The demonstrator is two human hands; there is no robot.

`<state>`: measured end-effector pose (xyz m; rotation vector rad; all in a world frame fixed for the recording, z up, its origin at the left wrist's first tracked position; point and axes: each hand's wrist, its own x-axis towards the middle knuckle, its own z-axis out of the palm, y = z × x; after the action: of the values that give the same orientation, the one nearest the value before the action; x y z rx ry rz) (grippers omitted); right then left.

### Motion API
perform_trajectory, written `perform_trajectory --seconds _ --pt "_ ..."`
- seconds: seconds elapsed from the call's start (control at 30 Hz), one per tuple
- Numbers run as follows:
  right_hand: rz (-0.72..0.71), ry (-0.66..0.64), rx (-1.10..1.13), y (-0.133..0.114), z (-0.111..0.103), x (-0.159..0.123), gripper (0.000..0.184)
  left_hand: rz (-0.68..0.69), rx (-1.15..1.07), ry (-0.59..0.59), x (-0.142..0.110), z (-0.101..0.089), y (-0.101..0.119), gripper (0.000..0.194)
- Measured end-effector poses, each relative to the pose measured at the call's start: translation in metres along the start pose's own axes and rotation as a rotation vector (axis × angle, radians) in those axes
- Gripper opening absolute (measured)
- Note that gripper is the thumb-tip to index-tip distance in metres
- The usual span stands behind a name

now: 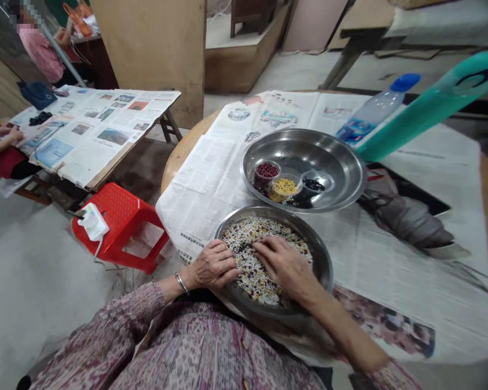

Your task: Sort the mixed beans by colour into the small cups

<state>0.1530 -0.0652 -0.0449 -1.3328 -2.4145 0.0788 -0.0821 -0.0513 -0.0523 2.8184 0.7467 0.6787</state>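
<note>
A round metal pan point(323, 260) full of mixed beans point(264, 227) sits at the near edge of the newspaper-covered table. My left hand point(213, 266) rests curled on the pan's left rim, fingertips in the beans. My right hand point(282, 262) lies over the beans with fingers bent, pinching among them near the middle. Whether either hand holds beans is hidden. Behind the pan stands a larger steel bowl point(329, 157) holding three small cups: red beans point(267, 171), yellow beans point(284, 187) and black beans point(313, 185).
A plastic water bottle point(370, 111) and a teal object point(431, 105) lie at the back right. A red stool point(122, 211) with a white power strip point(91, 221) stands left of the table. Another newspaper-covered table point(93, 130) with other people is at far left.
</note>
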Motion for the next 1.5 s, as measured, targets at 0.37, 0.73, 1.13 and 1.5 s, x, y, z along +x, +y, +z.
perform_trajectory --seconds 0.37,0.73,1.13,1.5 --pt "0.173 0.049 -0.151 -0.013 -0.002 -0.028 0.026 -0.008 -0.001 -0.023 0.000 0.001 0.001 0.034" --pt "0.015 -0.081 0.099 -0.031 -0.002 -0.029 0.020 -0.007 0.004 -0.034 0.001 0.000 0.001 0.035" --pt "0.220 0.127 -0.055 -0.004 0.018 0.023 0.031 -0.065 -0.038 -0.010 -0.002 0.004 0.000 0.026" --pt "-0.097 -0.034 0.051 -0.020 0.002 -0.031 0.021 -0.072 -0.127 0.131 -0.004 0.001 0.001 0.032"
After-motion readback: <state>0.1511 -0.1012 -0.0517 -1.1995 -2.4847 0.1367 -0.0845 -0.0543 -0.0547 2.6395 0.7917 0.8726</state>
